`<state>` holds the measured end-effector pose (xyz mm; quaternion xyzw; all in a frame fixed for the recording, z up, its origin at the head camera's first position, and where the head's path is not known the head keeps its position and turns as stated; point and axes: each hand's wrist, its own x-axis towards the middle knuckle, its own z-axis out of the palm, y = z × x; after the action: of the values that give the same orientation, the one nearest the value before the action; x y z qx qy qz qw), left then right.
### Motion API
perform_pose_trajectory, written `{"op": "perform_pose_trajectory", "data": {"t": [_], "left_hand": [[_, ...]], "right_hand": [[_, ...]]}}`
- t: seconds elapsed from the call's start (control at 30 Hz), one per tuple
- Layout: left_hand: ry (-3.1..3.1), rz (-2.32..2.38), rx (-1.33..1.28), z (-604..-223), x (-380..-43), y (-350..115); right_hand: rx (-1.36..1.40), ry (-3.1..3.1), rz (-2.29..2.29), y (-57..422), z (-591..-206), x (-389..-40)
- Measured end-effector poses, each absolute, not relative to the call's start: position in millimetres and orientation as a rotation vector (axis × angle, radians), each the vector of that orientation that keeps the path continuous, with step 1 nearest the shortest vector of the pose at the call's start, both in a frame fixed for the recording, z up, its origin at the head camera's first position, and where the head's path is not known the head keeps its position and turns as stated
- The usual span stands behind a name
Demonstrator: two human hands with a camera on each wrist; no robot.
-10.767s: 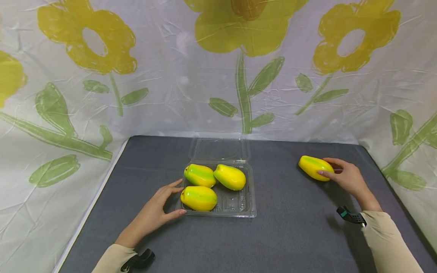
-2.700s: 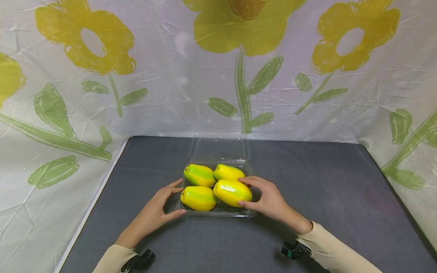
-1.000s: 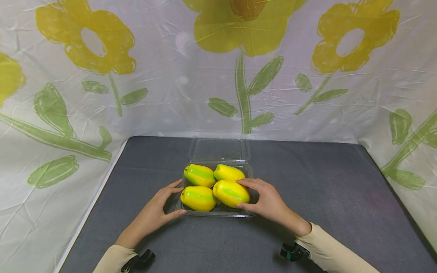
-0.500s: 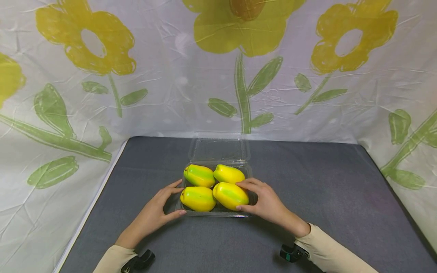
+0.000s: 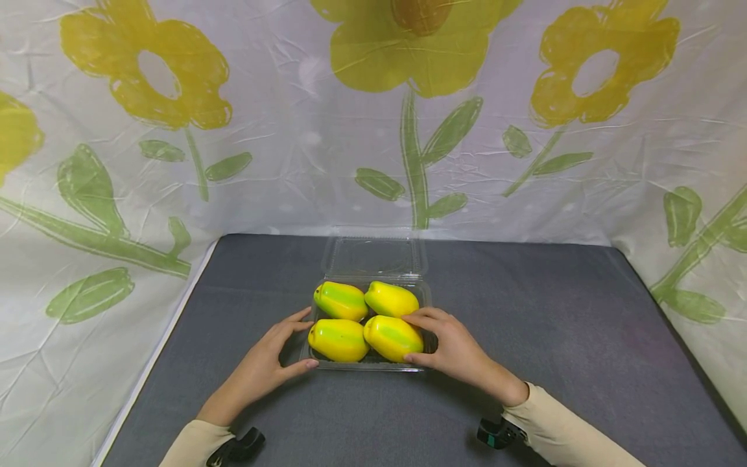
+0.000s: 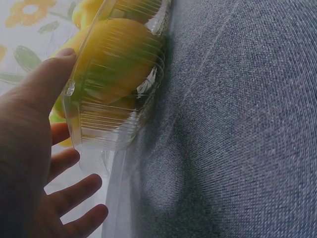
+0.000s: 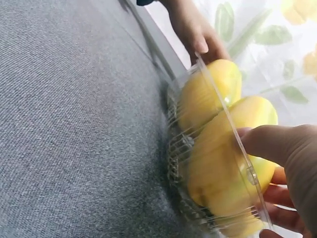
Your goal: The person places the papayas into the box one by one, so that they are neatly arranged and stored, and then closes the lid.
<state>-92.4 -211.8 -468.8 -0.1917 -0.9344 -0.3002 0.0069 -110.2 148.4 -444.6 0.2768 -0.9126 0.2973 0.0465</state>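
Note:
In the head view my right hand (image 5: 458,347) holds the front-right papaya (image 5: 393,338), yellow with a green streak, thumb at its near side and fingers at its far side. That papaya sits low inside a clear plastic clamshell box (image 5: 373,366). Beside it lies the front-left papaya (image 5: 338,340); behind are the back-left papaya (image 5: 341,300) and back-right papaya (image 5: 391,299). My left hand (image 5: 262,353) rests at the box's left side, fingers spread. In the left wrist view its thumb (image 6: 52,74) touches the rim, while the other fingers extend loosely below.
The box's transparent lid (image 5: 375,255) is folded back, lying toward the flowered curtain (image 5: 280,168). A dark grey cloth (image 5: 525,311) covers the table. Black bands with small devices (image 5: 498,433) are worn on both wrists.
Earlier the right hand held the papaya at the far right of the table. It has carried it left into the box's front-right spot and lowered it there. The left hand stayed put.

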Motion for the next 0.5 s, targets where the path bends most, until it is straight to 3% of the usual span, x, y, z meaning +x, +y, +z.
{"op": "perform_pose_trajectory", "data": {"t": [0.5], "left_hand": [[-2.921, -0.930, -0.600, -467.4, -92.2, -211.1]], "right_hand": [[0.872, -2.859, 0.893, 146.9, -438.6, -113.7]]}}
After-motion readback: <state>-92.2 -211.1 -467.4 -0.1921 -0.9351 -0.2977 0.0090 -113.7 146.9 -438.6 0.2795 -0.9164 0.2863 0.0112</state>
